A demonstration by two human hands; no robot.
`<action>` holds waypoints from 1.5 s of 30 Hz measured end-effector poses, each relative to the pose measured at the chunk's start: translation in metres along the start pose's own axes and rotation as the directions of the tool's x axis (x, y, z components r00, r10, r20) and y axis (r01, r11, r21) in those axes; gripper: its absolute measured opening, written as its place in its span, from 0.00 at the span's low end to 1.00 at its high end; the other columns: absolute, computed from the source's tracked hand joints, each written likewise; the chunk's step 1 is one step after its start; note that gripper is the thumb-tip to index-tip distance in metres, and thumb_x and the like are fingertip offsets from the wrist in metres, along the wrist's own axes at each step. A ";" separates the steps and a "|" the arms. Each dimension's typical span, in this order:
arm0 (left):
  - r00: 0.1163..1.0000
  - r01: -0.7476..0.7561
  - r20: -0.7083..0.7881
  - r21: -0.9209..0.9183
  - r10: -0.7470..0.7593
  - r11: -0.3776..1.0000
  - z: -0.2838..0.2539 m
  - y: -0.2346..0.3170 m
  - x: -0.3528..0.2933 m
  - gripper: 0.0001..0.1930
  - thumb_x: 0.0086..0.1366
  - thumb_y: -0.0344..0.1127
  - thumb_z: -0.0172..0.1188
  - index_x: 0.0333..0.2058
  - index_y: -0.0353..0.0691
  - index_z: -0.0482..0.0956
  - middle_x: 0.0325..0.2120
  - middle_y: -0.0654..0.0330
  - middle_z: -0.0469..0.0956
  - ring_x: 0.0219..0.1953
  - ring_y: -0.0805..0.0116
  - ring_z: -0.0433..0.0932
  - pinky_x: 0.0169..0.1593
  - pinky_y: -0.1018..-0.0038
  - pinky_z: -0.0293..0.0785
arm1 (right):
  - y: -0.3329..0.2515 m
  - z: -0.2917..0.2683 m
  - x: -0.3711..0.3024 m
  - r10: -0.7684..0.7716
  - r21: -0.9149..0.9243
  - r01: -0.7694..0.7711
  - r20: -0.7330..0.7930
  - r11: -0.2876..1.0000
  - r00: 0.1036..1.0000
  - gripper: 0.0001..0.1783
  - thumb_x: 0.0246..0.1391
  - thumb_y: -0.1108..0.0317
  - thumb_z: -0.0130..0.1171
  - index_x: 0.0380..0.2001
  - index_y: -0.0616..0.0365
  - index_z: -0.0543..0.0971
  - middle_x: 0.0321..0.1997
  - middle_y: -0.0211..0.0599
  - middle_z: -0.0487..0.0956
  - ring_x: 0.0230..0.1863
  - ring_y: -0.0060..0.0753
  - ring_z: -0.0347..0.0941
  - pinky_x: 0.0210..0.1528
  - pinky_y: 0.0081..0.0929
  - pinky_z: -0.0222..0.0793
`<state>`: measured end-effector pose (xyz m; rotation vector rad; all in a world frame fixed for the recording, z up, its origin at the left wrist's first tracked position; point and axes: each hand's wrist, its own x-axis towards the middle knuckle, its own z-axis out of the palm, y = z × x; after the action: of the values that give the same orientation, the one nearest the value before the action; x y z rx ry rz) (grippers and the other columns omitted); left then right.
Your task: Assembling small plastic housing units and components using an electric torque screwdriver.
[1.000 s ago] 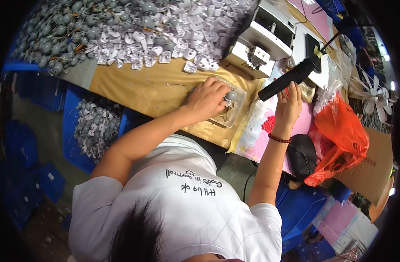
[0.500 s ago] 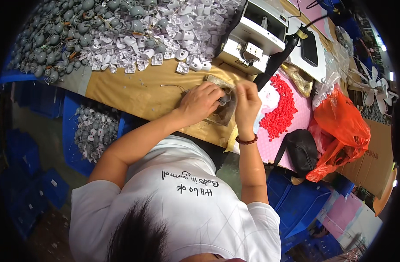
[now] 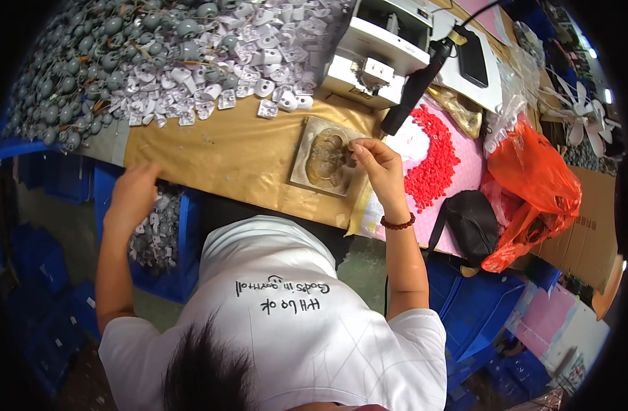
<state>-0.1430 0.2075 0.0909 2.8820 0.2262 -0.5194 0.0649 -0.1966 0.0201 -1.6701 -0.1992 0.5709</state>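
Note:
My right hand point(image 3: 380, 164) is closed in a pinch at the right edge of a square block with a rounded hollow point(image 3: 302, 161), on the brown-covered table. What its fingertips hold, if anything, is too small to make out. Out to the left, at the table's front edge, my left hand point(image 3: 134, 193) hangs over a blue bin point(image 3: 183, 257) of mixed grey and white parts point(image 3: 156, 233). Motion smears its fingers, so whether it holds anything does not show.
White plastic caps point(image 3: 266, 89) and grey round parts with wires point(image 3: 74, 65) are heaped at the back left. A white machine with a black lever point(image 3: 413, 92) stands behind the block. Small red pieces point(image 3: 434, 161), a black pouch point(image 3: 468, 218) and a red plastic bag point(image 3: 533, 181) lie right.
My left hand has left the block and swung left to the blue bin. A grey part held at the block is gone from there. My right hand has lowered slightly beside it.

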 end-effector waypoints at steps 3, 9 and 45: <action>0.985 0.020 -0.173 0.075 -0.007 0.997 0.006 0.011 0.022 0.14 0.54 0.26 0.63 0.41 0.36 0.75 0.39 0.51 0.76 0.46 0.47 0.74 0.47 0.58 0.72 | 0.013 -0.018 -0.007 -0.018 -0.107 0.010 -0.072 0.994 0.997 0.10 0.61 0.69 0.62 0.40 0.65 0.82 0.37 0.34 0.84 0.37 0.20 0.77 0.42 0.20 0.72; 0.847 -0.315 -0.478 -0.099 0.232 0.944 0.030 0.092 0.114 0.18 0.57 0.28 0.64 0.47 0.36 0.76 0.41 0.53 0.74 0.47 0.50 0.72 0.50 0.61 0.71 | 0.021 -0.102 0.008 -0.384 -0.751 0.093 -0.224 0.654 0.896 0.06 0.55 0.74 0.62 0.36 0.61 0.83 0.35 0.44 0.82 0.33 0.39 0.79 0.38 0.31 0.73; 0.804 -0.550 -0.419 -0.258 0.421 0.794 0.061 0.205 0.148 0.19 0.47 0.35 0.73 0.40 0.47 0.81 0.47 0.59 0.72 0.58 0.53 0.65 0.57 0.60 0.66 | 0.007 -0.023 0.003 -0.307 -0.052 0.304 -0.058 0.951 0.950 0.09 0.52 0.83 0.64 0.36 0.62 0.78 0.37 0.30 0.78 0.35 0.18 0.75 0.37 0.17 0.71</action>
<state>0.0122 0.0122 0.0170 2.4837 -0.3504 0.1209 0.0769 -0.2171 0.0148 -1.6550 -0.4163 0.2792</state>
